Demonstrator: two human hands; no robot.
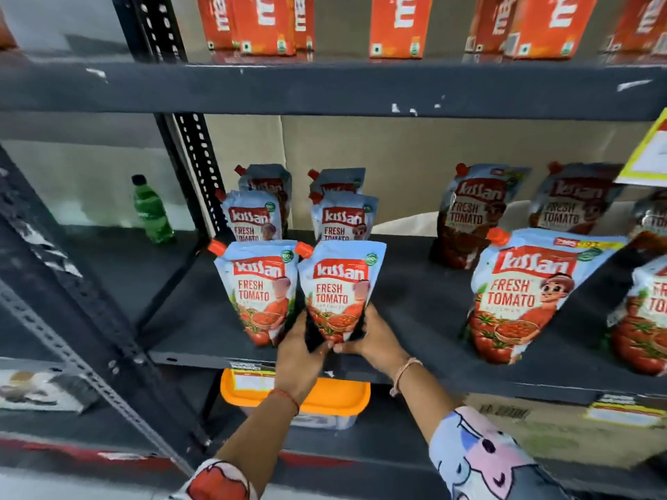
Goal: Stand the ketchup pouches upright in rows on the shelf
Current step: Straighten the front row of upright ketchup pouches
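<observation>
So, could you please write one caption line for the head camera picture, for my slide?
Both hands set a light-blue ketchup pouch upright at the front of the dark metal shelf.

Green bottle (153,211) upright, alone in left bay. Orange cartons (399,25) in row on upper level. Orange-lidded tub (325,400) on level below. Yellow tag (649,153) at right edge. Cardboard sheet (397,153) behind.
</observation>
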